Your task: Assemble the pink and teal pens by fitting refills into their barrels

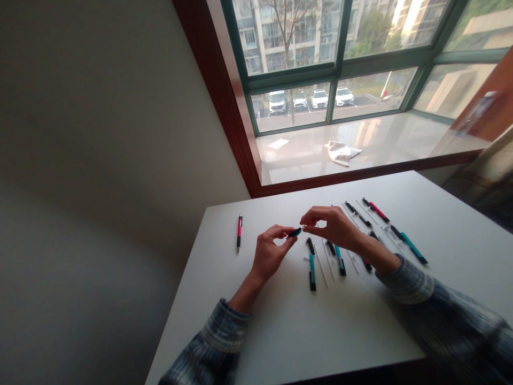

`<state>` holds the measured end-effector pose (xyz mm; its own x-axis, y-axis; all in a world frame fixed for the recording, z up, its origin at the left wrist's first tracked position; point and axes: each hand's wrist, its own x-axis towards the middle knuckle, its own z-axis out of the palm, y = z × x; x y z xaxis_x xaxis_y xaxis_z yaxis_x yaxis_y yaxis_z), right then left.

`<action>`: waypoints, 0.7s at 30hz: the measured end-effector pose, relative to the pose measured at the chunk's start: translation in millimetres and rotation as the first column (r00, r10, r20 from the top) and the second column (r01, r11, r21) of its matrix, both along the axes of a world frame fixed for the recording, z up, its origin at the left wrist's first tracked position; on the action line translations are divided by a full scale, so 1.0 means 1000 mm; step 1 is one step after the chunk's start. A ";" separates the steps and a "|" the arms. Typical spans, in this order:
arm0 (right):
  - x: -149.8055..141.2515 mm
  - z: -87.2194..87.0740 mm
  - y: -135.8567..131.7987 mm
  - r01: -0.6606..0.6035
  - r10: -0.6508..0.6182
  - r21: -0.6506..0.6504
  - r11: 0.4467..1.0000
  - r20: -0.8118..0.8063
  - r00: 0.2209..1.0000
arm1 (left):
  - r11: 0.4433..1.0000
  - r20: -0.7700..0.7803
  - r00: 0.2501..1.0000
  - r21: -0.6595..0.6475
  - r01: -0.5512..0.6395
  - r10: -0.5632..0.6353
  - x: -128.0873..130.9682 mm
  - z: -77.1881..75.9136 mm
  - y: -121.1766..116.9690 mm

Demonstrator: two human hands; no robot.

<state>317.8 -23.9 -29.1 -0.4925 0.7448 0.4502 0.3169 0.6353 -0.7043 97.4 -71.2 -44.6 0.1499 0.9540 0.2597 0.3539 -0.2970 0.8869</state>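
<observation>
My left hand (269, 254) pinches a short black and teal pen barrel part (294, 233) between thumb and fingertips above the table. Close to its teal end, my right hand (335, 227) has thumb and fingers drawn together; whatever they hold is too small to make out. Below the hands lie a teal pen barrel (312, 270) with a black end, a black pen tip section (310, 245) and a thin white refill (321, 266). Another teal barrel (340, 260) lies beside them. My right hand and forearm partly hide several parts.
A red and black pen (239, 233) lies alone on the white table (224, 321) at the left. Further right are a red barrel (379, 212), a black part (358, 213) and a teal barrel (414, 248). Behind the table, a crumpled cloth or paper (342, 153) rests on the windowsill.
</observation>
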 end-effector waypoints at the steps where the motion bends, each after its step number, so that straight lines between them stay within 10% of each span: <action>1: 0.000 0.000 -0.001 -0.006 0.006 0.008 1.000 0.008 1.000 | 1.000 -0.002 1.000 0.001 -0.002 0.002 0.000 0.000 0.000; 7: -0.004 0.002 -0.003 -0.066 0.066 -0.017 0.998 0.017 0.998 | 1.000 -0.012 1.000 0.001 -0.008 0.008 0.000 -0.001 0.001; 15: 0.025 -0.016 0.016 0.364 -0.395 0.154 0.919 0.325 0.859 | 0.998 0.030 0.997 0.008 -0.065 0.064 -0.001 -0.002 0.001; 21: 0.023 -0.032 0.015 0.362 -0.368 0.121 0.924 0.534 0.762 | 0.997 0.027 0.997 0.011 -0.074 0.073 -0.001 -0.003 0.002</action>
<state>340.8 -9.3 -61.2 -0.3473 0.9153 0.2038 0.8500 0.3991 -0.3439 96.0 -69.5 -47.6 0.0724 0.9589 0.2744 0.3511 -0.2820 0.8929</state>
